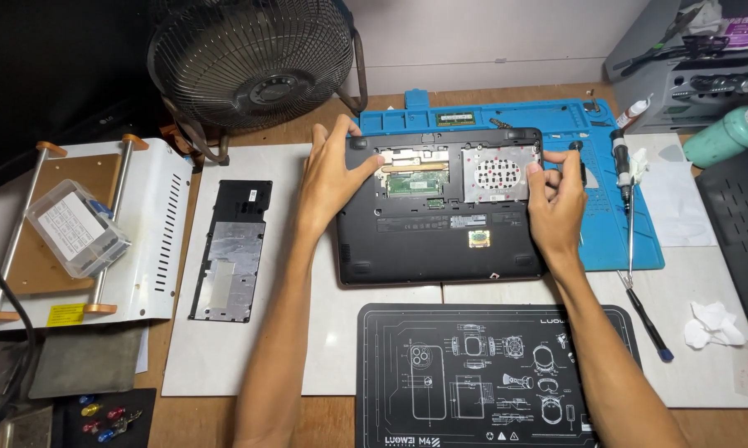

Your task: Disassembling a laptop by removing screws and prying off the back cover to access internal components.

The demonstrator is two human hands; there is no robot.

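Observation:
A black laptop (424, 241) lies upside down in the middle of the desk, its service bay uncovered so the memory slot and a metal drive cage (497, 172) show. My left hand (332, 178) rests on the laptop's upper left corner, fingers spread over the open bay's edge. My right hand (556, 195) is at the laptop's right edge, fingertips pinched together by the drive cage; whether they hold something small I cannot tell. The removed black cover panel (229, 253) lies to the left on a white mat.
A blue repair mat (614, 207) lies under the laptop's right side, with a screwdriver (623, 170) and tweezers on it. A black printed mat (490, 373) sits in front. A fan (250, 58) stands behind, a white metal fixture (150, 241) at left, crumpled tissue (714, 323) at right.

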